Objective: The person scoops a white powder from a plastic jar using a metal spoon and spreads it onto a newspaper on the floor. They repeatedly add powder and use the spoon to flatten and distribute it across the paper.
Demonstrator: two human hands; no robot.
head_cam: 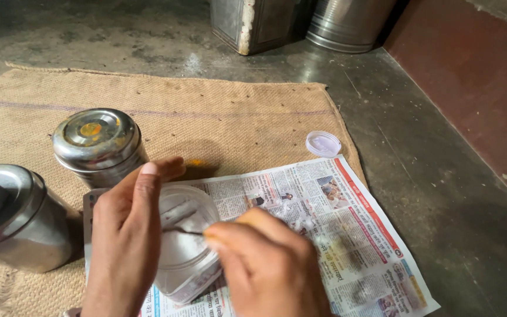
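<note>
The right hand [271,264] is pinching a thin spoon handle [183,232], fingers pressed together on it, and its tip is reaching into a clear plastic jar [186,246] that is lying tilted on the newspaper [347,235]. The left hand [124,235] is cupping the jar's near side, fingers curled and clamped on its wall, probably to be keeping it from rolling while the spoon is working inside. White powder seems to be sitting in the jar; how much is hard to tell. The newspaper is lying under the jar, likely catching spills, and pale specks are showing on it just beside the right hand.

To the left, a steel tin [19,220] is standing close to the left wrist, and a second steel tin [98,144] with orange stains on its lid is sitting just behind the left fingers, crowding that side. Both are resting on a jute mat [236,111]. Farther off, a small clear lid [323,143] is lying at the mat's edge, on the floor [441,176]. Two large metal containers [300,23] are standing at the back.
</note>
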